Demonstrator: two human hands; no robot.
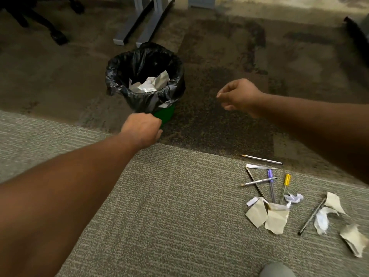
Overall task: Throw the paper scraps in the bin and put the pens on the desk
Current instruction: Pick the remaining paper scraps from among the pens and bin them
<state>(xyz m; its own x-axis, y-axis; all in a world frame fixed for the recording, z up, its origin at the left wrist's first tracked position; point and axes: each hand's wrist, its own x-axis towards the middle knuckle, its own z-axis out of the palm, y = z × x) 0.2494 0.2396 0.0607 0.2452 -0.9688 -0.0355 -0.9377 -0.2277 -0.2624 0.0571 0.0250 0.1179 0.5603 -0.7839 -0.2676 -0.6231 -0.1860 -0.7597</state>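
A bin [144,80] stands on the carpet floor [159,206] toward the far left, with crumpled paper [149,83] lying inside it, and behind it are the feet of a desk frame [139,23], with a chair base [40,21] farther left. The left hand [142,129] is just in front of the bin, the right hand [238,95] to the bin's right and apart from it. Near and to the right, pens and pencils [265,181] lie on the floor among paper scraps [267,214], one pencil [261,159] lying behind the rest.
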